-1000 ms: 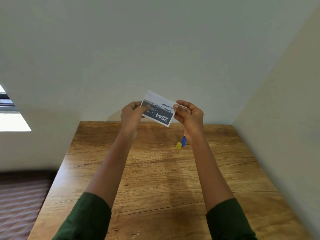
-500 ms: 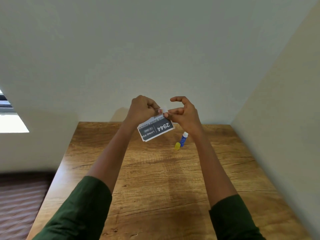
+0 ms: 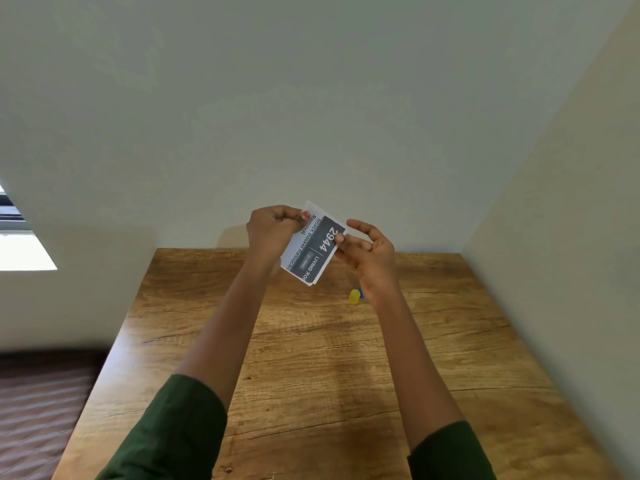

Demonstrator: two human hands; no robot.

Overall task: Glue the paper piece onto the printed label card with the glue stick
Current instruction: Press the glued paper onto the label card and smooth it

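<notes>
Both hands are raised above the far end of the wooden table, close to the pale wall, with the printed label card held between them in the air. The card is tilted steeply, its long side running from upper right down to lower left, and its printed face is turned toward the person (the white "2944" on the dark panel reads sideways, with "LIVING RO…" below it and "Snack Basket" along the white margin). The left hand is curled into a near fist at the card's upper left edge, thumb and fingertips pinched on that edge. The right hand meets the card at its upper right corner, thumb and a fingertip touching the corner by the number while the other fingers arch loosely open above the palm. I cannot make out the separate paper piece; if it lies on the card, it is hidden under the left fingers or too small to tell. Down on the table, just below the right wrist, lies the glue stick, only a sliver of its blue body showing past the hand, with a yellow cap right beside it. Dark green sleeves cover both forearms near the lower edge.
</notes>
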